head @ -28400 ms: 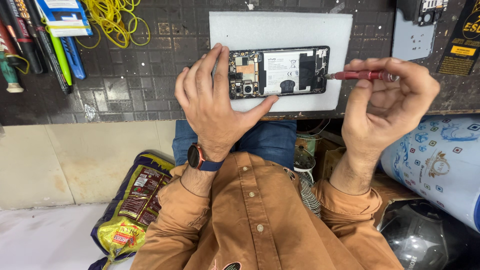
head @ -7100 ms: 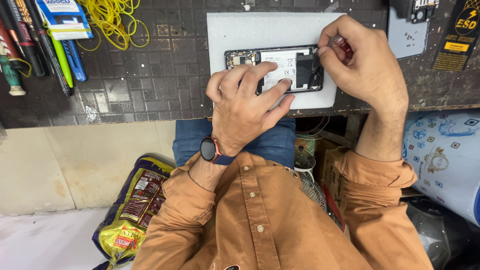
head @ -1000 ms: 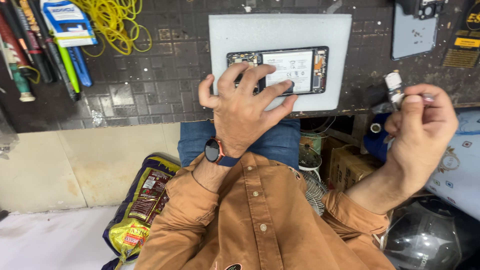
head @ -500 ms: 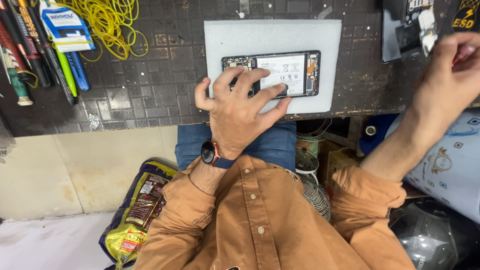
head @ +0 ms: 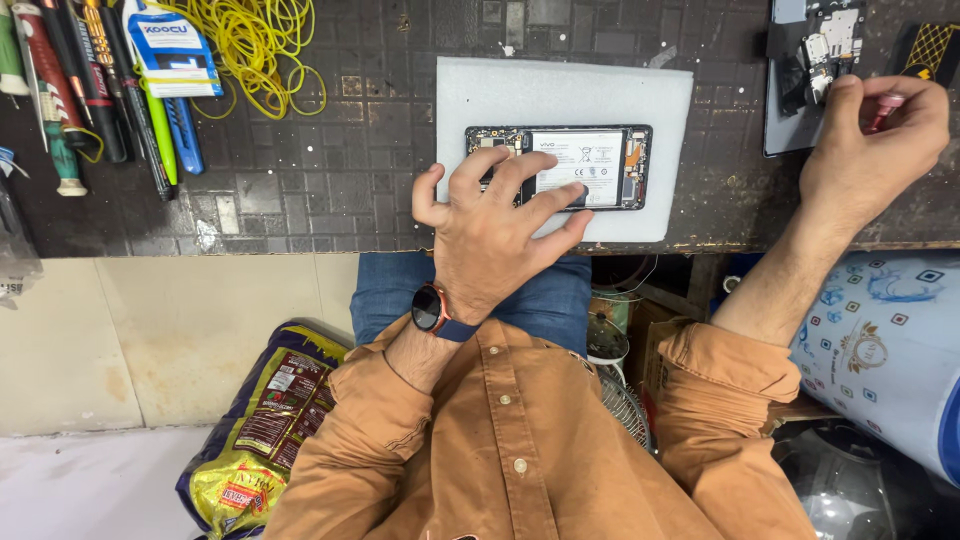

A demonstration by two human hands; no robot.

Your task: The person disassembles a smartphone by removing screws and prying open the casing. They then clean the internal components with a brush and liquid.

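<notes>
Left hand [head: 495, 225] spread flat, fingers splayed over the near edge of an opened phone [head: 560, 167], pinning it down. Phone lies lengthwise on a white foam pad [head: 660, 110] on the dark tiled bench [head: 350, 180]; back cover off, pale battery in the middle, circuit parts showing at both ends. Right hand [head: 875, 135], well apart to the right, pinches a red-tipped tool [head: 885, 108] near a grey tray of small parts [head: 790, 120]. Yellow rubber bands [head: 255, 45] and pens [head: 130, 90] far left.

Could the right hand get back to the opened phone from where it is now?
Probably yes. The right hand is off by the tray holding a small red tool; the opened phone on the white foam pad has its right end uncovered, the left hand pinning only its left part.
</notes>
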